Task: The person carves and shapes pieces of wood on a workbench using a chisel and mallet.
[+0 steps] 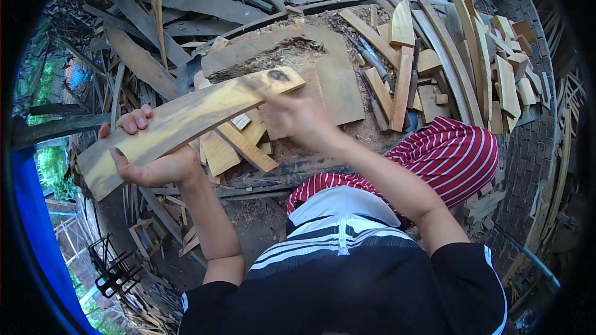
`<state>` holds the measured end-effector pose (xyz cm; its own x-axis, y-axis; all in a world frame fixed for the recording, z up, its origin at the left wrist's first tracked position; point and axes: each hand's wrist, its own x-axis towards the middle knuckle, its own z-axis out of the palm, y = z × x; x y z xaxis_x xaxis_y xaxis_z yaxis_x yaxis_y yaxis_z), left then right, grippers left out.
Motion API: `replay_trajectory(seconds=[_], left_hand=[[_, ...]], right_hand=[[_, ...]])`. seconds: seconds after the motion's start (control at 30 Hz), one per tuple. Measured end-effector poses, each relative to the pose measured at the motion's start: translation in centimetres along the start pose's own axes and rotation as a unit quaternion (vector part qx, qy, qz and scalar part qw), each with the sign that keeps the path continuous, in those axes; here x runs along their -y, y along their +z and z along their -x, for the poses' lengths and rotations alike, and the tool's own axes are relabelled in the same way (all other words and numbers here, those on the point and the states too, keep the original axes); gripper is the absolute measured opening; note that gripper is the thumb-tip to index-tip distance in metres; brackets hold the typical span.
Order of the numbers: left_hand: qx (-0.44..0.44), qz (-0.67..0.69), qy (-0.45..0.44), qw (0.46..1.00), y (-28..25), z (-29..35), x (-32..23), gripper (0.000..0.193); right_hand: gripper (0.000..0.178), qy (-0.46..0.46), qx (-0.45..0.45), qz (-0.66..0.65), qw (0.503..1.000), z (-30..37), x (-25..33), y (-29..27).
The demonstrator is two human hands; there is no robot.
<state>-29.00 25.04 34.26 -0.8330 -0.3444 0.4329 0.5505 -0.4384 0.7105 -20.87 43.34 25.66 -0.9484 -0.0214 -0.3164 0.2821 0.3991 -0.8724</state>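
A pale yellow wooden board (205, 108) with darker grain streaks slants up to the right in front of me, raised above the work area. Near its lower left end, my left hand (155, 167) is closed around it, thumb on the top face and fingertips over the far edge. A dark knot (278, 75) marks the board's right end. Close by that end is my right hand (298, 121), smeared by motion; its fingers are too blurred to show whether they touch the board or hold anything. Pale wood offcuts (226, 152) lie below the board.
A worn wooden block (341, 80) with a hollowed, chip-filled top lies beyond the board. Rough planks (186, 3) pile up at the far left. Curved strips (456, 56) and cut blocks (506, 84) crowd the right. At the left edge hangs a blue sheet (37, 229).
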Motion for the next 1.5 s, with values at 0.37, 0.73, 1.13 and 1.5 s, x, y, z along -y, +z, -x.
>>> replay_trajectory(seconds=[0.37,0.73,1.13,1.5], left_hand=[[-0.038,0.01,0.0,0.999,-1.8,-0.1,0.1,0.037],[-0.039,-0.029,0.013,0.999,-0.7,0.5,0.0,0.042],[-0.026,-0.005,0.004,1.0,0.3,0.2,0.5,0.042],[-0.042,-0.022,0.003,0.999,0.7,-0.2,0.8,0.043]], right_hand=[[0.045,-0.174,-0.026,0.088,0.98,0.9,3.5,2.3],[0.044,-0.151,-0.055,0.061,0.985,0.3,2.9,2.2],[0.04,-0.092,-0.093,-0.042,0.99,-3.9,-4.3,1.5],[0.048,-0.086,-0.018,-0.038,0.995,-1.5,3.2,1.4]])
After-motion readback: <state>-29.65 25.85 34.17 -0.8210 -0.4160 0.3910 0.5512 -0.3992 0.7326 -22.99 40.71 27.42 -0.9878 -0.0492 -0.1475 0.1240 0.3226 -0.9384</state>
